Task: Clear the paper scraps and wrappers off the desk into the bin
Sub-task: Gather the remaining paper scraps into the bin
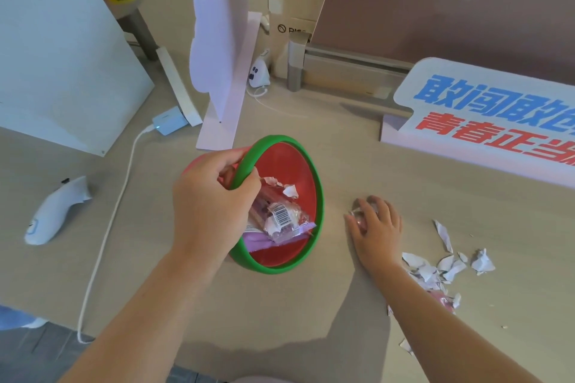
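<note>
**Hands at a tilted bin on a cluttered desk**

Left hand (214,196) grips the green rim of the bin (289,162), fingers curled over the near-left edge, forearm reaching up from the bottom of the view. That bin sits at the middle of the desk (155,258), tipped so its red inside opens toward the right and toward the viewer. Wrappers (280,218) lie inside it against the lower wall, one showing a barcode, with a purple one beneath.

Around it, largest first: a white board (62,56) leans at the far left; a sign (485,115) with blue and red characters stands at the far right; a white cloud-shaped card (214,47) stands upright just behind the bin. A white cable (105,227) runs down the desk on the left, and a white handheld device (53,211) lies beyond it.

Right hand (376,224) rests palm down on the desk just right of the bin, fingers closed loosely over a small clear wrapper (357,216). Paper scraps (448,264) lie scattered beside and under that forearm, near the right edge, well apart from the bin.
</note>
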